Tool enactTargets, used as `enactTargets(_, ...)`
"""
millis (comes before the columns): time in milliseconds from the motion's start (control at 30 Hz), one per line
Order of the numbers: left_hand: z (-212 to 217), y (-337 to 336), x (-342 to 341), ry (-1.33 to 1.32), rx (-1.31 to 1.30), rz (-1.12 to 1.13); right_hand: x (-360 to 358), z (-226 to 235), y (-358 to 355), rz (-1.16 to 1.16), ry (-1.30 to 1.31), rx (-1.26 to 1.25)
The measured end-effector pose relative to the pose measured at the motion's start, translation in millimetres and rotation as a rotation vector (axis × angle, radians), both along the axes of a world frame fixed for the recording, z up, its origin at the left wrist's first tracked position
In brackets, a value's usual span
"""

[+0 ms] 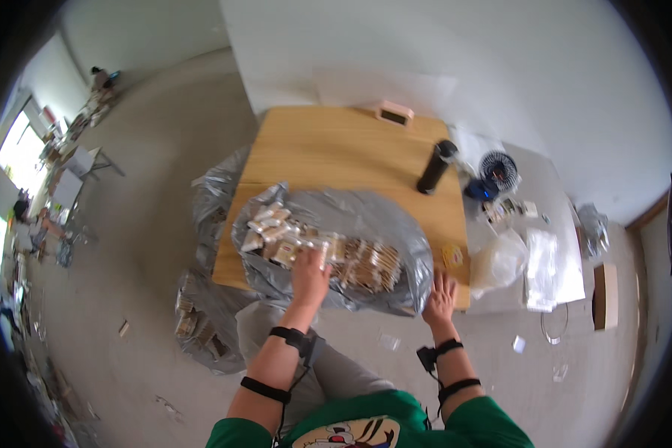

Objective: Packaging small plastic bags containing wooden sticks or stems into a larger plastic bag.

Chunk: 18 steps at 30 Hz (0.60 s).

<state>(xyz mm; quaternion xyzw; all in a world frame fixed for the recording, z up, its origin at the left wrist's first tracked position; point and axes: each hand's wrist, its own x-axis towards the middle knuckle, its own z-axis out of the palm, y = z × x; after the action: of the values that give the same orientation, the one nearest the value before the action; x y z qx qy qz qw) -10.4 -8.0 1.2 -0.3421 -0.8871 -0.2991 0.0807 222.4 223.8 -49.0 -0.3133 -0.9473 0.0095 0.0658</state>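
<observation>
A grey plastic bag (351, 205) lies spread open at the near edge of the wooden table. In it are small clear packets of thin sticks with pale ends, which look like cotton swabs. The packets on the left (269, 224) lie in a loose heap; those on the right (369, 265) are lined up close together with their brown sticks showing. My left hand (310, 278) rests on the packets between these groups, fingers stretched out and touching them; its fingertips are partly hard to make out. My right hand (440, 297) lies flat, fingers spread, at the table's near right corner beside the bag.
On the wooden table (321, 142) stand a black bottle (434, 168) and a pink clock-like device (394, 113). To the right, a lower white surface holds a small fan (499, 172) and clear plastic bags (500, 257). Another grey bag of packets (201, 328) sits on the floor left.
</observation>
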Motion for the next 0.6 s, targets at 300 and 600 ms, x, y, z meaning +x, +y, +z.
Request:
enactTargets(300, -0.1, 17.2, 8.6, 0.188, -0.122, 0.135, 16.0, -16.3, -3.7, 0.004, -0.060, -0.096)
enactTargets(600, 18.4, 8.5, -0.4, -0.369, 0.092, 0.246, 17.2, -24.9, 28.2, -0.013, 0.433, 0.007)
